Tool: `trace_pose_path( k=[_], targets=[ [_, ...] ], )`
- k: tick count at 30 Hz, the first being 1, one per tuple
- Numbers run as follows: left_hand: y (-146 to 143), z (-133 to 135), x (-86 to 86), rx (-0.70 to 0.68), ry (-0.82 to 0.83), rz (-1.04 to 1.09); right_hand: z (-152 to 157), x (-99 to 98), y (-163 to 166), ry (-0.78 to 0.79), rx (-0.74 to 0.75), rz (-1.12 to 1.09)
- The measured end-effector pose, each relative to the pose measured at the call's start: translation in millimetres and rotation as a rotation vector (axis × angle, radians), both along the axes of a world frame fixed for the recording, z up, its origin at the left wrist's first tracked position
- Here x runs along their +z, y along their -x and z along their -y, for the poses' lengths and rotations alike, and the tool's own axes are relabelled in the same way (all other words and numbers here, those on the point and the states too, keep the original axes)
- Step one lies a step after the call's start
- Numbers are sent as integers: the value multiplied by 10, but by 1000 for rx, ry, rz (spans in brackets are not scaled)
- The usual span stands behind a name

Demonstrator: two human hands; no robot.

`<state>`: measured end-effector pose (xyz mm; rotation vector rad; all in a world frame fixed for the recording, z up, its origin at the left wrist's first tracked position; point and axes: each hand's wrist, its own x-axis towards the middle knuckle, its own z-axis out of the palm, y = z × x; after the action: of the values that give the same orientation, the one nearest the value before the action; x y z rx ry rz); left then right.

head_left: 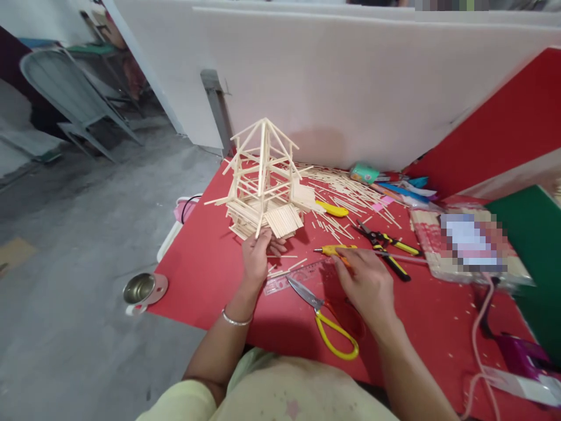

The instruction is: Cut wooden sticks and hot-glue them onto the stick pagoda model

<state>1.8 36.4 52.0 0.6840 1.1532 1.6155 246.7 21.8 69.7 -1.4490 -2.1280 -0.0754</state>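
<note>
A tower-like model (263, 181) built of thin wooden sticks stands on the red table, with a pointed frame on top and slatted panels around its lower part. My left hand (258, 251) pinches the model's near lower edge, at the end of a slanting stick. To the right, my right hand (366, 283) is closed over a yellow hot glue gun (329, 250), whose metal nozzle points left toward the model. Scissors (318, 304) with yellow handles lie between my forearms. A clear ruler (298, 276) and a few cut sticks (280, 270) lie just beyond them.
Many loose sticks (350, 190) spread behind, near a yellow cutter knife (332, 209). Black-and-yellow pliers (388, 251) lie right of the glue gun. A phone (471, 240) rests on bagged sticks. At the table's left edge is a metal cup (142, 289); a white board (350, 76) rises behind.
</note>
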Motion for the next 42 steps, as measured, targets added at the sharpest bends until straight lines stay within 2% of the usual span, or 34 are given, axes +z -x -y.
trace_pose_path(
  k=[4,8,14,24,36,42],
  targets=[
    [4,-9,-19,6,5,-13,-120,275,444,-78,251,-168],
    [0,-8,-28,5,-14,-10,-227,385,805,-84,387,-184],
    [-10,13,-20,44,-25,-44,-350,317,989,-90,342,-209],
    [-11,16,28,47,-43,-77,-402,260,992,-96,402,-148],
    [-10,7,41,44,-56,-82,-381,257,987,-80,362,-174],
    [-4,5,-9,41,-72,-77,-380,259,999,-131,383,-172]
  ],
)
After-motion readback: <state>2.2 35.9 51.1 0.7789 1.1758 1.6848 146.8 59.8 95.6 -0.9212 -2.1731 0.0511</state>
